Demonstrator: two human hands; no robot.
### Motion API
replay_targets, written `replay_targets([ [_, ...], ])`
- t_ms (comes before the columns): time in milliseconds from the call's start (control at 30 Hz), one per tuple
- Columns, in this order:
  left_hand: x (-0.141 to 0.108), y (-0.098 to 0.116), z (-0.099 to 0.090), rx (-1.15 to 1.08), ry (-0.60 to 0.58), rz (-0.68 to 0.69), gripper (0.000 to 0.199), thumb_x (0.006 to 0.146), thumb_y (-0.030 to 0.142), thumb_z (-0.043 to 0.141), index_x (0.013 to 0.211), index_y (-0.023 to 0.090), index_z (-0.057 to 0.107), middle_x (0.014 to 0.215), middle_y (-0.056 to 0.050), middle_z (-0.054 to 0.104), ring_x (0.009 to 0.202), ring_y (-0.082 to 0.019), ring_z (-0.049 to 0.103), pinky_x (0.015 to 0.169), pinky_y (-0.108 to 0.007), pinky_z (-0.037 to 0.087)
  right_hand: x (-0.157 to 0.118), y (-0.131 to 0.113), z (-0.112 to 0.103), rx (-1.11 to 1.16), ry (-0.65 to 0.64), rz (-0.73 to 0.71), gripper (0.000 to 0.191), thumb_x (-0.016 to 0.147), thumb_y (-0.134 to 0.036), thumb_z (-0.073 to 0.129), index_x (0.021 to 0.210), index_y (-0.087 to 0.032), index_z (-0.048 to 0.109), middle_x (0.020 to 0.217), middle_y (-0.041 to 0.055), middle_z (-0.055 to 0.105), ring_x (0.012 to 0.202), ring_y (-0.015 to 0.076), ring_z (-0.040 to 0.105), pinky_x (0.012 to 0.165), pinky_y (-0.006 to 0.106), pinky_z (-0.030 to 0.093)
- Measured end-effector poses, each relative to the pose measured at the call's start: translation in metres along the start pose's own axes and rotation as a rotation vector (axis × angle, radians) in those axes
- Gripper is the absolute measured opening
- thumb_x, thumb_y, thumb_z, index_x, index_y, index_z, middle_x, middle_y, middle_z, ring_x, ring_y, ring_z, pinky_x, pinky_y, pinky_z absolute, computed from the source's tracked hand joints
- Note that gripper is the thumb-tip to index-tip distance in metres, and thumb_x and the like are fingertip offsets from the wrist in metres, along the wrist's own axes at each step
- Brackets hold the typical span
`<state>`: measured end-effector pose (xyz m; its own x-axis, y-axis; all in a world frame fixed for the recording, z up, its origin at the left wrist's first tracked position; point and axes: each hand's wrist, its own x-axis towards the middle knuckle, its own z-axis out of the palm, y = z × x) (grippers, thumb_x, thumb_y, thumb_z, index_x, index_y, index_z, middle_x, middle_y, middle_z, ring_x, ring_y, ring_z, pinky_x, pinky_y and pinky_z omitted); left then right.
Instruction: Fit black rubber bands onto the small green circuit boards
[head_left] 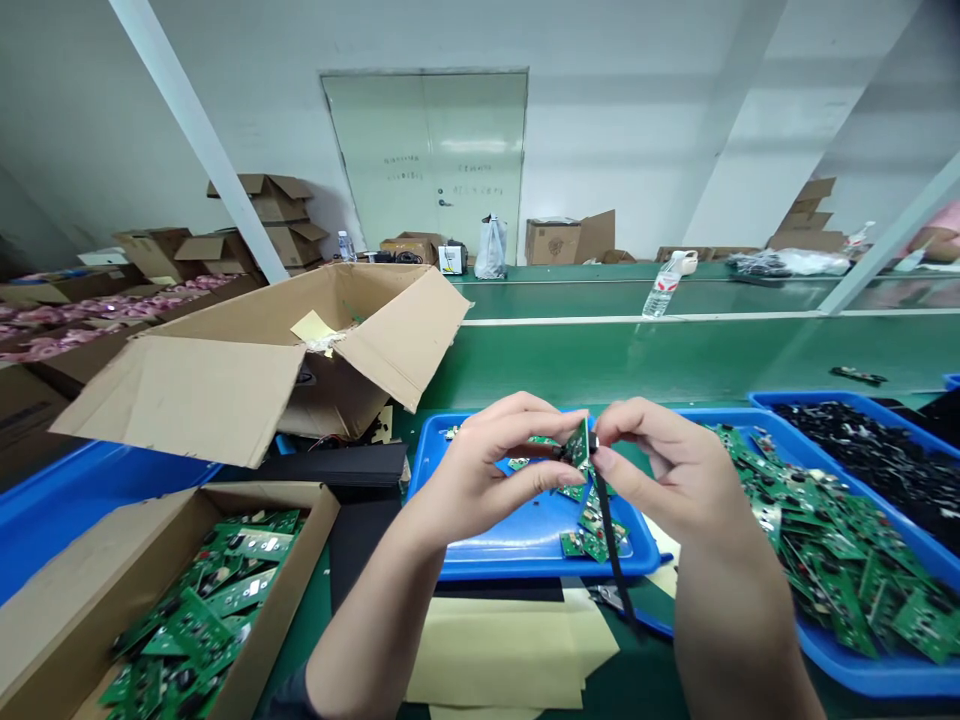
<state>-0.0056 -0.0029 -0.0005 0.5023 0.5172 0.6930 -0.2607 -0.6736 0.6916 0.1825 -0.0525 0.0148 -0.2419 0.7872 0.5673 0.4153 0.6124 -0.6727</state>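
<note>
My left hand (480, 470) pinches a small green circuit board (578, 444) by its edges, tilted up on end above a blue tray (487, 545). On the board's right side my right hand (679, 475) closes thumb and forefinger on a small black part (593, 443), which touches or nearly touches the board. From near the right fingertips a thin black strip (613, 550) hangs down past the tray's front edge. Loose green boards (592, 540) lie in the tray beneath my hands. The exact join between part and board is hidden by my fingers.
At left stands a cardboard box (328, 520) of boards, with a large open carton (217, 370) behind. Right are blue trays of boards (840, 540) and black parts (877, 450). Yellow paper (495, 650) and blue-handled pliers (645, 618) lie in front. A bottle (663, 290) stands farther back.
</note>
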Motion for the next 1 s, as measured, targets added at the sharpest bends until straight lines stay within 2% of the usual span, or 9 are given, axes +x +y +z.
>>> replay_targets([
  [167,0.001,-0.002,0.002,0.015,-0.030,-0.022,0.035,0.085,0.009,0.065,0.120,0.008,0.062,0.095,-0.009,0.060,0.087,-0.011,0.060,0.066,-0.020,0.057,0.002,0.000,-0.004,-0.179,0.098,-0.042,0.009,0.087,-0.010,0.058,0.088,-0.016,0.052,0.078,-0.0023,0.055,0.072,0.0024,0.053,0.067,0.010,0.044],
  [267,0.001,-0.005,0.004,-0.043,-0.037,-0.037,0.043,0.085,0.006,0.063,0.126,0.020,0.062,0.096,-0.005,0.058,0.087,-0.009,0.059,0.066,-0.018,0.056,0.002,0.000,-0.006,-0.190,0.115,-0.008,0.008,0.087,-0.010,0.059,0.087,-0.017,0.054,0.075,-0.0038,0.055,0.070,0.0007,0.052,0.066,0.007,0.042],
  [400,0.001,-0.008,0.007,-0.069,-0.017,-0.025,0.055,0.083,0.007,0.067,0.130,0.035,0.060,0.103,-0.003,0.059,0.094,-0.012,0.061,0.077,-0.029,0.057,0.002,-0.002,-0.010,0.012,-0.019,0.204,0.013,0.089,-0.022,0.057,0.080,-0.014,0.059,0.071,0.0009,0.057,0.063,0.0042,0.054,0.057,0.010,0.044],
  [533,0.003,-0.007,0.009,-0.001,-0.032,-0.004,0.051,0.084,0.011,0.066,0.130,0.032,0.060,0.100,-0.004,0.059,0.092,-0.012,0.060,0.077,-0.027,0.055,0.003,-0.002,-0.015,0.200,-0.032,0.383,0.020,0.083,-0.028,0.063,0.076,-0.010,0.063,0.068,0.0048,0.057,0.059,0.0062,0.054,0.051,0.010,0.042],
  [633,0.005,-0.006,0.010,0.071,-0.063,0.055,0.041,0.085,0.012,0.066,0.125,0.016,0.061,0.096,-0.008,0.060,0.089,-0.010,0.058,0.076,-0.020,0.052,0.001,0.001,-0.016,0.336,0.004,0.414,0.016,0.083,-0.025,0.066,0.077,-0.010,0.064,0.068,0.0043,0.058,0.060,0.0044,0.053,0.054,0.008,0.043],
  [700,0.006,-0.006,0.010,0.064,-0.068,0.038,0.035,0.085,0.012,0.066,0.120,0.007,0.062,0.094,-0.009,0.059,0.087,-0.010,0.058,0.075,-0.019,0.052,0.000,0.003,-0.016,0.345,0.039,0.405,0.015,0.082,-0.024,0.067,0.075,-0.011,0.064,0.068,0.0040,0.058,0.060,0.0042,0.053,0.054,0.007,0.043],
  [767,0.006,-0.007,0.011,0.026,-0.062,0.011,0.035,0.085,0.012,0.066,0.120,0.008,0.063,0.094,-0.009,0.059,0.086,-0.010,0.059,0.074,-0.021,0.053,-0.001,0.004,-0.016,0.341,0.071,0.389,0.013,0.082,-0.023,0.068,0.075,-0.012,0.064,0.068,0.0030,0.058,0.059,0.0042,0.054,0.053,0.007,0.043],
  [933,0.005,-0.003,0.011,-0.159,-0.062,-0.124,0.048,0.085,0.007,0.065,0.127,0.031,0.064,0.095,-0.003,0.057,0.086,-0.005,0.057,0.074,-0.015,0.052,0.000,-0.002,-0.011,0.061,0.196,0.162,0.004,0.082,-0.013,0.063,0.079,-0.015,0.061,0.068,-0.0014,0.057,0.059,0.0036,0.053,0.054,0.010,0.043],
  [1000,0.005,-0.001,0.010,-0.278,-0.081,-0.184,0.050,0.086,0.006,0.062,0.127,0.035,0.064,0.097,-0.003,0.054,0.086,-0.005,0.058,0.075,-0.014,0.053,0.000,-0.005,-0.009,-0.077,0.231,0.048,0.008,0.081,-0.009,0.062,0.082,-0.016,0.058,0.067,-0.0038,0.055,0.060,0.0027,0.051,0.056,0.011,0.042],
])
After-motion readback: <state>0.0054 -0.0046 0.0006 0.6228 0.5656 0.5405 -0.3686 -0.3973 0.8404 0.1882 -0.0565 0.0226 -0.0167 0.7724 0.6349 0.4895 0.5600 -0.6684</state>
